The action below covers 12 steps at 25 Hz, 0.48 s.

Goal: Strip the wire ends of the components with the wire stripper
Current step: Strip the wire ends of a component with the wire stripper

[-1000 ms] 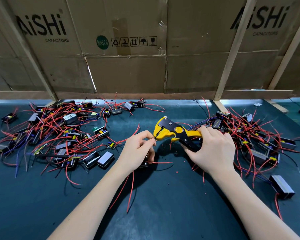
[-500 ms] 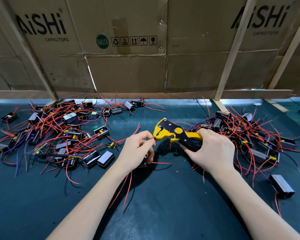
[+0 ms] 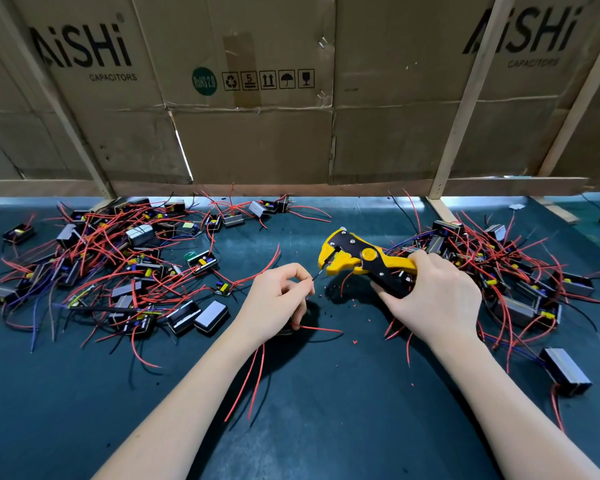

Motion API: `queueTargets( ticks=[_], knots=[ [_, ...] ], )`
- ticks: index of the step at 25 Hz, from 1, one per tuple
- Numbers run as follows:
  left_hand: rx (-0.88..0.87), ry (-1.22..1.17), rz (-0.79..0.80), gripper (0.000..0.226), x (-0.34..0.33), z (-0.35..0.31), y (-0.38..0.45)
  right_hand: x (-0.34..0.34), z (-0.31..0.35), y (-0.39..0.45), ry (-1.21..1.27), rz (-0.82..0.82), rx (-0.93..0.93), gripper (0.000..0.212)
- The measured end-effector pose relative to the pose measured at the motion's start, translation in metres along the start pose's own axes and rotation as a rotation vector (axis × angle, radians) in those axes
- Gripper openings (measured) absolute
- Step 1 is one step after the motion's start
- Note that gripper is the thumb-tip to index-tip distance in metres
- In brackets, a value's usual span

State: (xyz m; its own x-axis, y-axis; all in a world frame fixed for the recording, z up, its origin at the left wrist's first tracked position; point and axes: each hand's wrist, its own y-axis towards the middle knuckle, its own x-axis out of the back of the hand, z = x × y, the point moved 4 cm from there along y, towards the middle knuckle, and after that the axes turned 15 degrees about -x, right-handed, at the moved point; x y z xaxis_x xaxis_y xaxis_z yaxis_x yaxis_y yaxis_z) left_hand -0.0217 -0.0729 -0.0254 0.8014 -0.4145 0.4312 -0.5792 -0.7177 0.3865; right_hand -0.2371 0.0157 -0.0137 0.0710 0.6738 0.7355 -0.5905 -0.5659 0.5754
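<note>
the right hand [image 3: 433,299] was wrapped around the handles of the yellow-and-black metal wire stripper [image 3: 357,259], whose head pointed away to the left of that hand and hung just above the dark green table mat [image 3: 326,427]. the left hand [image 3: 274,303] pinched a thin dark wire end [image 3: 317,276] between thumb and forefinger, its tip just short of the stripper's mouth, which stood partly apart. whether the wire was touching the tool could not be told.

beyond the left hand, out to its left, lay a big heap of small black boxed components with red and blue leads [image 3: 118,268]; a second heap [image 3: 506,268] sat beyond the right hand and to its right. under the left palm a component seemed to be tucked, mostly hidden, with thin red wires [image 3: 253,379] trailing back toward the wrist. tiny red scraps of insulation [image 3: 354,341] dotted the mat between the hands.

the leads looked light and limp, likely to flop if held far back, so pinching close to the tip seemed the best hold. the stripper looked stiff and heavier, best gripped low on both handles.
</note>
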Motion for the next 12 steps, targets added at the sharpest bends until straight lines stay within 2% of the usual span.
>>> queueTargets(
  ticks=[3, 8, 12],
  knots=[
    [0.015, -0.048, 0.015, 0.017, 0.005, 0.001, 0.003, 0.001, -0.006, 0.002, 0.031, -0.07, -0.012, 0.061],
    [0.004, -0.034, 0.162, 0.013, 0.013, 0.005, 0.001, -0.001, -0.008, 0.005, 0.047, -0.077, -0.016, 0.063],
    [0.041, 0.025, 0.072, 0.006, 0.014, 0.008, 0.001, -0.003, -0.011, 0.003, 0.037, -0.051, -0.018, 0.061]
  ],
)
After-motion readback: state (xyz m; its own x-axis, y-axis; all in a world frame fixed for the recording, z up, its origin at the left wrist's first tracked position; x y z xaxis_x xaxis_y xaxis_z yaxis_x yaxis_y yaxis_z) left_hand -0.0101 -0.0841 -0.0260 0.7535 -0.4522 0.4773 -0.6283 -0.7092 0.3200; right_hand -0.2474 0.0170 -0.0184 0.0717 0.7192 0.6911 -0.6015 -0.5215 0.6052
